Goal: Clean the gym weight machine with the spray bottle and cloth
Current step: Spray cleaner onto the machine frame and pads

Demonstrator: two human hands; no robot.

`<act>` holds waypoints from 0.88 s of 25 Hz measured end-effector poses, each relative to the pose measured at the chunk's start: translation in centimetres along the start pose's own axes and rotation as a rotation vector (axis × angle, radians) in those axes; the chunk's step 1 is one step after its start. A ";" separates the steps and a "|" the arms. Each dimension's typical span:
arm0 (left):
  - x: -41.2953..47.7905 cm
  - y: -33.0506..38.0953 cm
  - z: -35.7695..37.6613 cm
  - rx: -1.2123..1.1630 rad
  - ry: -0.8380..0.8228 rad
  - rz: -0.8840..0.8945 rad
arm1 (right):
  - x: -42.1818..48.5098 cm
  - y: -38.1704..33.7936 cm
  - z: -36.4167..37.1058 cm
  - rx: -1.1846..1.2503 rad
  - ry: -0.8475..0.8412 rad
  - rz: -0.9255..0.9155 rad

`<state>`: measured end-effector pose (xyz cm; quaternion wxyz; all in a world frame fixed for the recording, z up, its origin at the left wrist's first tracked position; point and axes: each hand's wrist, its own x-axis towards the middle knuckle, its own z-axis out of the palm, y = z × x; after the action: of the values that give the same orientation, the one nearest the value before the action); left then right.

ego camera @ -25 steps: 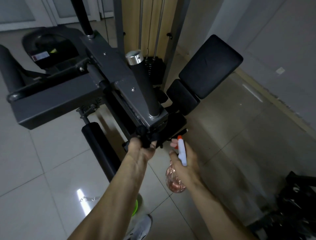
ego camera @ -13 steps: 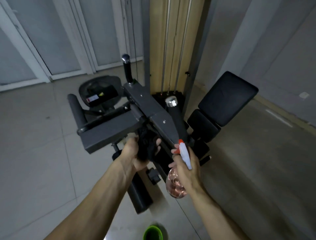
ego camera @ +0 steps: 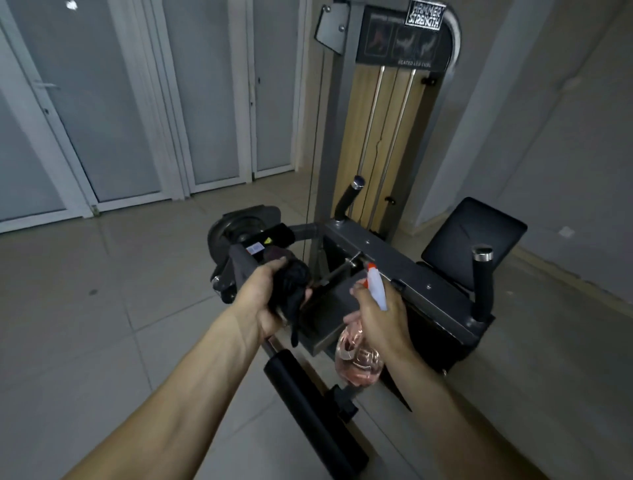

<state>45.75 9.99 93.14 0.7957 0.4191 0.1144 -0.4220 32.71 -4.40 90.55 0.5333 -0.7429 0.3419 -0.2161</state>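
1. Left hand (ego camera: 265, 301) grips the soft, limp cloth (ego camera: 294, 284) against the machine (ego camera: 421, 277) frame.
2. Right hand (ego camera: 380, 318) grips the bottle (ego camera: 359, 363) neck; probably light, slippery plastic.

A dim, greyish room; the floor (ego camera: 85, 308) is laid with large pale tiles, thin grout lines crossing it in a grid, and a small dark spot (ego camera: 92, 292) marks one tile at the left; along the back stand tall glass doors (ego camera: 113, 102) with clouded panes in white frames (ego camera: 145, 102), reaching down to the floor; the door at the far left carries a lever handle (ego camera: 44, 85); a small bright glint (ego camera: 71, 4) shows high on the glass; on the right rises a plain grey wall (ego camera: 565, 137), a pale skirting strip (ego camera: 555, 272) along its foot and a small white plate (ego camera: 566, 231) set low on it.
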 end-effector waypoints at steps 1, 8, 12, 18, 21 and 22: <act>-0.2 1.6 -1.1 -0.006 0.006 0.012 | 0.0 -1.1 1.5 -0.056 -0.001 -0.004; 3.3 6.7 -2.8 0.027 -0.044 -0.088 | 5.1 -4.4 5.5 -0.644 -0.010 0.024; 8.3 7.2 -2.3 0.062 -0.070 -0.175 | 11.0 -3.4 5.9 -0.813 -0.067 0.153; 17.1 8.4 1.1 0.128 -0.073 -0.252 | 17.4 -2.3 5.3 -0.661 -0.122 0.304; 22.3 8.5 2.9 0.214 -0.046 -0.290 | 19.1 -3.3 3.3 -0.285 0.037 0.334; 23.9 8.2 3.4 0.236 -0.010 -0.306 | 19.7 -4.0 2.9 -0.144 0.094 0.325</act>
<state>66.25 -3.98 87.11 0.6683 0.4850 0.1226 -0.5505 49.10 -16.31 92.49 0.4899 -0.7032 0.4968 -0.1366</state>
